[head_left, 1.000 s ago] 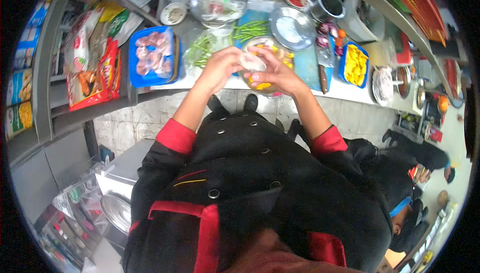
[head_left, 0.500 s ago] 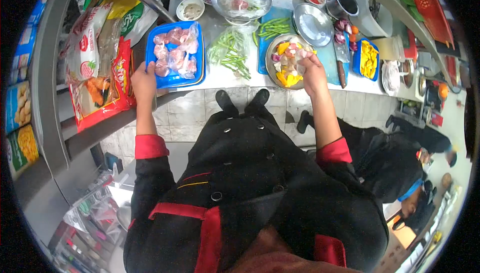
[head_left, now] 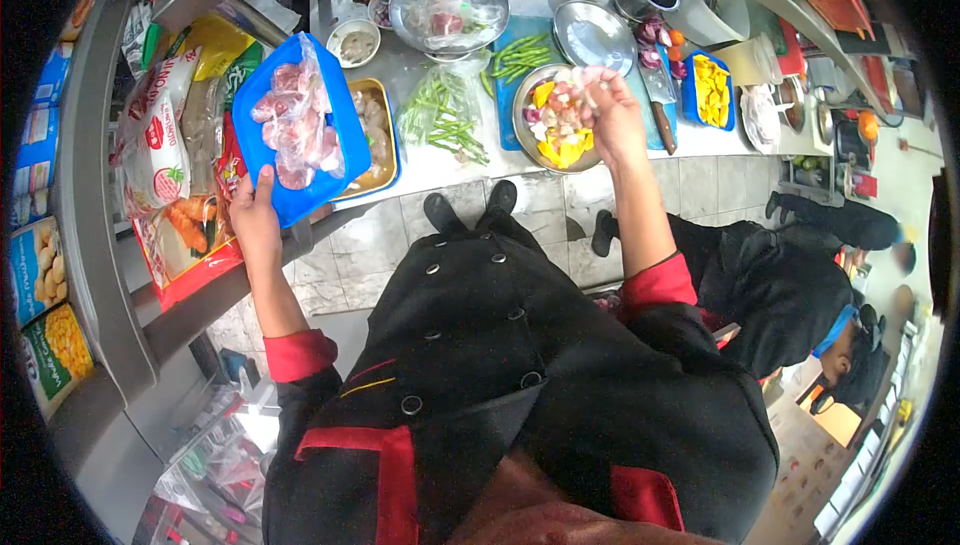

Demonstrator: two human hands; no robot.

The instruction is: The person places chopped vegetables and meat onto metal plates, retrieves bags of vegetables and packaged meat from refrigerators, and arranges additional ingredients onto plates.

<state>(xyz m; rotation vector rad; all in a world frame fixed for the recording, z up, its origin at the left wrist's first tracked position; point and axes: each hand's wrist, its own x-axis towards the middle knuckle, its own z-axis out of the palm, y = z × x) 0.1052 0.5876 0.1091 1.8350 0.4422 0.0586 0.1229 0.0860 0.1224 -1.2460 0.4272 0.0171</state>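
Note:
My left hand (head_left: 257, 217) grips the near edge of a blue plastic tray (head_left: 349, 145), which is tilted and lifted off the counter. Plastic-wrapped portions of pink meat (head_left: 297, 110) lie in it. Partly under the tray stands a tan-rimmed container (head_left: 385, 173) with pale pieces inside. Over a round metal bowl (head_left: 520, 123), my right hand (head_left: 615, 115) has its fingers curled together by pale pieces; what exactly they hold is hidden. Yellow chunks (head_left: 563, 157) and purple and pale pieces fill the bowl.
Green beans lie in a plastic bag (head_left: 440, 110) and loose on a blue board (head_left: 540, 27). A knife (head_left: 660, 115) rests right of the bowl, near a blue basket (head_left: 690, 110) of yellow strips. Shelving with food packets (head_left: 155, 145) flanks the left. Another person (head_left: 770, 285) is at right.
The blue tray has moved left and tilted up, uncovering the tan-rimmed container beneath it. My right hand has risen slightly over the bowl. The view has shifted a little.

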